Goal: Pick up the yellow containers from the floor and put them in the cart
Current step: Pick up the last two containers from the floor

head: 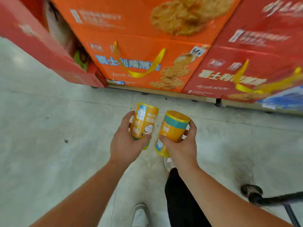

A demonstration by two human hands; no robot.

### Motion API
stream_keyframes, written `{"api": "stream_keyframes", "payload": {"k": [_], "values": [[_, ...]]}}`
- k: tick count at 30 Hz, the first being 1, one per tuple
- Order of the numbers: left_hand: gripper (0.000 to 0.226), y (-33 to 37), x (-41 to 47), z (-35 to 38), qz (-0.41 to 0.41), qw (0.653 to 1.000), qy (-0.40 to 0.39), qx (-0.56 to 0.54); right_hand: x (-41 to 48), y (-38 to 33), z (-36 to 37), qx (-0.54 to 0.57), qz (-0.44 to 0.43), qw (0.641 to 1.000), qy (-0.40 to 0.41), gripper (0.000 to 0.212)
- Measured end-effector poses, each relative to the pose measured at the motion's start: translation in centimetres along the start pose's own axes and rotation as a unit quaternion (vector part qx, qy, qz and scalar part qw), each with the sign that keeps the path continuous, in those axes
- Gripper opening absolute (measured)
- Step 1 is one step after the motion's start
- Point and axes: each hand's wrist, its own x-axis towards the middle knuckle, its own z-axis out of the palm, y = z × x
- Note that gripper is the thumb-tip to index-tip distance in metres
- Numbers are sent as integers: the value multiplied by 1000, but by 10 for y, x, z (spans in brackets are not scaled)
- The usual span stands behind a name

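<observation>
"嘉士利" on the orange box (139, 63) and red box (237, 76) — "60" on the right container (172, 128)

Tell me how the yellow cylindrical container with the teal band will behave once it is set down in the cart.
The yellow cylindrical container with the teal band looks rigid and round, so it would probably roll if laid sideways. The right hand carries it alone, so it is likely light.

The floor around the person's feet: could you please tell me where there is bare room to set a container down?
The concrete floor is bare to the left, bordered by the red display box and the left hand. A narrower strip lies between the orange biscuit boxes and the hands. The lower right is crowded: shoes, the dark trouser leg and the cart wheel.
</observation>
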Motion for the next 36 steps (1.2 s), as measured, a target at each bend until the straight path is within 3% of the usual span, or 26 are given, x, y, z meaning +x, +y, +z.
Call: {"api": "stream_keyframes", "payload": {"k": [8,16,22,27,36], "values": [[79,236,-217,-65,111,988,-85,-69,-229,-159,-204,55,-84,994,36,93],[82,366,-415,17,232,955,-165,-89,-374,-155,-416,59,-143,976,151,84],[72,407,-575,133,264,940,-188,-111,-448,-92,-594,36,-176,963,203,101],[77,421,-703,226,214,948,-179,-156,-495,-39,-731,-40,-156,965,207,106],[73,425,-751,315,102,977,-103,-157,-455,-18,-820,-179,-142,964,137,110]]}}
